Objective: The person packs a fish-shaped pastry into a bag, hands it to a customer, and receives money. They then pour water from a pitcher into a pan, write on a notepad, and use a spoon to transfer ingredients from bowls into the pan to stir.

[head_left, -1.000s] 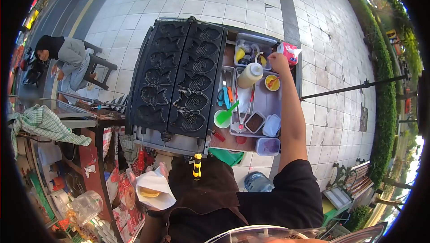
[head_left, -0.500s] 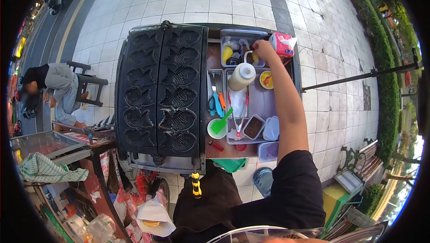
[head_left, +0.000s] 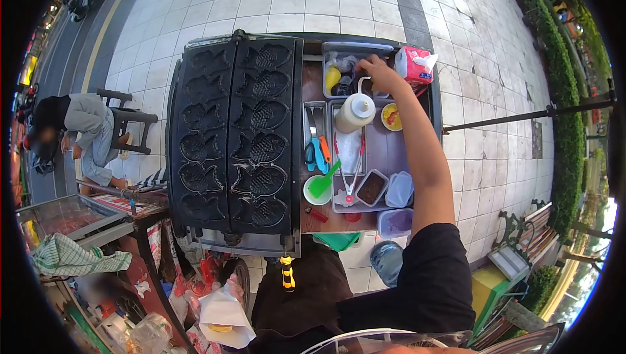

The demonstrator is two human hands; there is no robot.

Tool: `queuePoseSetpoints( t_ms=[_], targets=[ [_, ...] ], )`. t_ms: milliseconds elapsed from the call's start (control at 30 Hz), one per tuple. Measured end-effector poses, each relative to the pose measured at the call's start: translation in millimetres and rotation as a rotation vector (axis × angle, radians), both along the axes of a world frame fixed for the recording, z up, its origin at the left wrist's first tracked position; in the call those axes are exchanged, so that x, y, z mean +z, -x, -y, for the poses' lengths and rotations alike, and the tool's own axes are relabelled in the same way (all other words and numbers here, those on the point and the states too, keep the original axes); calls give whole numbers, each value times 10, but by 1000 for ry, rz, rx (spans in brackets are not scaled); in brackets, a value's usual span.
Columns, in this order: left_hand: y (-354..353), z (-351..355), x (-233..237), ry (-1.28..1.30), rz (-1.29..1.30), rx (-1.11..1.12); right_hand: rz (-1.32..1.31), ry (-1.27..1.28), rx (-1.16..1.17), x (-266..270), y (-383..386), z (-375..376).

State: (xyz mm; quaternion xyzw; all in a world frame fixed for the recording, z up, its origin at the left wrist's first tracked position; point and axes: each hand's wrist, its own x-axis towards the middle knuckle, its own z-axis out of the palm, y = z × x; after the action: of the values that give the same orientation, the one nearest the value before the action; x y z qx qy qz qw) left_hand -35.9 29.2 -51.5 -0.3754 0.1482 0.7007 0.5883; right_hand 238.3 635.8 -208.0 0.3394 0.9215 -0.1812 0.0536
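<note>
My right hand point(head_left: 378, 72) reaches over the clear plastic tub point(head_left: 358, 47) at the back of the cart, fingers bent down among small bags and a yellow item point(head_left: 333, 78). What its fingertips hold is hidden. Just nearer stands a squeeze bottle point(head_left: 354, 114) of pale liquid, its bent spout pointing toward the hand. A small yellow cup point(head_left: 391, 117) sits under my forearm. At lower left, my left hand point(head_left: 233, 285) is mostly hidden behind a white paper sleeve point(head_left: 225, 308), which it holds with a golden-brown pastry point(head_left: 220, 328) inside.
A black fish-shaped waffle mould point(head_left: 235, 139) fills the cart's left side. A tray holds tongs point(head_left: 349, 188) and a brown-filled box point(head_left: 372, 187). Close by are scissors point(head_left: 312, 154), a green spatula point(head_left: 321, 186), a tissue pack point(head_left: 414, 66) and a yellow-black handle point(head_left: 287, 274). A person point(head_left: 85, 126) sits left.
My right hand has shifted slightly left over the tub, its fingers further over the bags. The view has moved a little; the paper sleeve stays at lower left.
</note>
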Motion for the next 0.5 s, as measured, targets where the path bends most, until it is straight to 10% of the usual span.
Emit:
queuePoseSetpoints(
  t_ms=[267,500],
  targets=[
    [-213,214,153,-78,27,49,19,-313,197,-346,-96,42],
    [-405,986,604,-102,-194,259,-671,28,-311,409,-263,146]
  ],
)
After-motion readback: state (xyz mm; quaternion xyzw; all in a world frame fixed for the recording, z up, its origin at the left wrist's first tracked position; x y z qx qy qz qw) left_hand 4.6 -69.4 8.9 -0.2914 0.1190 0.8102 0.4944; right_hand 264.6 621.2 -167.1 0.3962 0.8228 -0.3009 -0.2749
